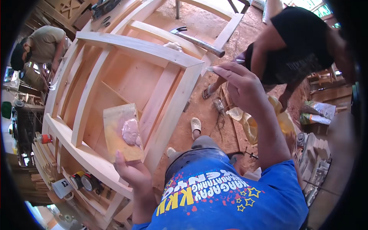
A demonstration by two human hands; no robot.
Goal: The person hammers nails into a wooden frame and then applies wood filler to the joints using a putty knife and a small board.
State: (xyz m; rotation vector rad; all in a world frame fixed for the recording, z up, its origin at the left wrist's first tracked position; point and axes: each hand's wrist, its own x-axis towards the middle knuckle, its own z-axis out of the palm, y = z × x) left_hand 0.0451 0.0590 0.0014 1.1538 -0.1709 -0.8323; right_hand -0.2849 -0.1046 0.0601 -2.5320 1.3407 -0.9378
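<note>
My left hand (132,172) grips the lower edge of a small wooden board (113,126) that carries a lump of pinkish putty (131,132). The board is over the pale wooden frame (142,46). My right hand (237,78) is raised beside the frame's near right corner, its fingers pinched on a small pale thing (210,69) that I cannot make out clearly. A hammer (201,44) lies across the frame's far rail, near a crumpled white cloth (173,46).
One person (42,50) bends over the frame's far left end; another in dark clothes (299,46) stands close at the right. Cans (90,182) and a white mug (62,188) sit at lower left. A yellow sack (276,115) lies beyond my right forearm.
</note>
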